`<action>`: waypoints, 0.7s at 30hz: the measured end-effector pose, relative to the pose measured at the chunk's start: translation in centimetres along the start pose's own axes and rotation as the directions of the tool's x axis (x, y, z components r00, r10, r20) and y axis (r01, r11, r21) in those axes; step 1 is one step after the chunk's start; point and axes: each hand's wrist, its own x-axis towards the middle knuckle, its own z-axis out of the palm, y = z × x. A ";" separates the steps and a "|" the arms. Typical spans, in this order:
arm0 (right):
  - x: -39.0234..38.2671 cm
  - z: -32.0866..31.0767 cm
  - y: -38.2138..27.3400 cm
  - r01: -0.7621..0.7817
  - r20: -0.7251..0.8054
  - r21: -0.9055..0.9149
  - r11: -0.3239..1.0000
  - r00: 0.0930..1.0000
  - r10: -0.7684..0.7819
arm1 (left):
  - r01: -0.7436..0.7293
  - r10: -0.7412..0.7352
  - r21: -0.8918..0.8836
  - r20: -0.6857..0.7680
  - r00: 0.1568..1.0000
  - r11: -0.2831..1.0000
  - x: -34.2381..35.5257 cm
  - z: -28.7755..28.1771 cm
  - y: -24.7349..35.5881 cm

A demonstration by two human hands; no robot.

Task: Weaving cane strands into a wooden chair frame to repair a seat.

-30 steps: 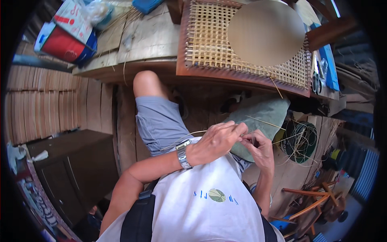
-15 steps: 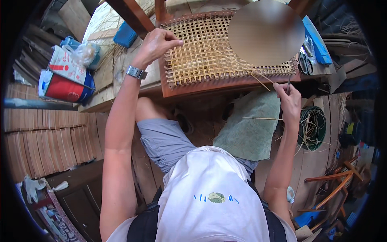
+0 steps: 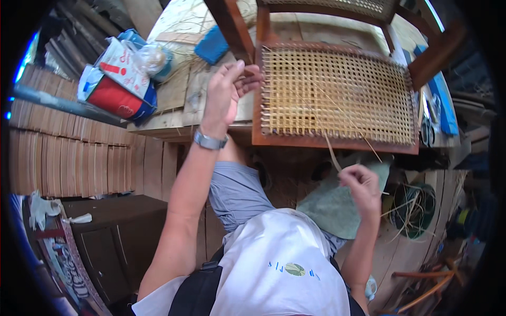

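Note:
A woven cane seat [image 3: 342, 100] in a brown wooden frame lies across the bench ahead of me, part of a chair. By its left edge my left hand [image 3: 232, 89] is open, fingers apart and loosely curled, with nothing seen in it. Below the seat's front rail my right hand [image 3: 363, 184] is closed, pinching a cane strip [image 3: 333, 155] that runs up to the front edge. Another thin cane strand [image 3: 369, 145] slants over the weave and past the rail. A grey-green cloth [image 3: 337, 205] covers my leg beneath the right hand.
A blue block [image 3: 212, 45] and loose cane lie on the wooden bench [image 3: 179, 118]. Red-and-white bags [image 3: 118, 84] stand at its left end. Scissors [image 3: 428, 134] rest right of the seat. A dark green basin [image 3: 416, 208] holds cane on the floor. Stacked wood strips [image 3: 74, 163] sit far left.
My right hand has drawn back toward my body, below the seat. My left hand has opened and shifted from over the weave to the seat's left edge. The view has swung.

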 end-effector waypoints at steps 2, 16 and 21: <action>0.2 4.5 -1.0 -0.026 -0.016 0.128 0.991 0.999 0.028 | -0.020 0.024 0.059 -0.056 0.998 0.998 -1.8 -1.0 -1.1; -1.4 12.1 -1.3 -0.059 0.306 0.097 0.994 0.952 0.027 | 0.070 -0.071 -0.007 -0.118 0.991 0.998 -15.2 2.7 -3.9; -2.6 11.4 -2.9 0.203 0.172 -0.157 0.966 0.969 -0.176 | -0.118 0.210 0.233 -0.426 0.880 0.965 -7.5 -0.8 1.4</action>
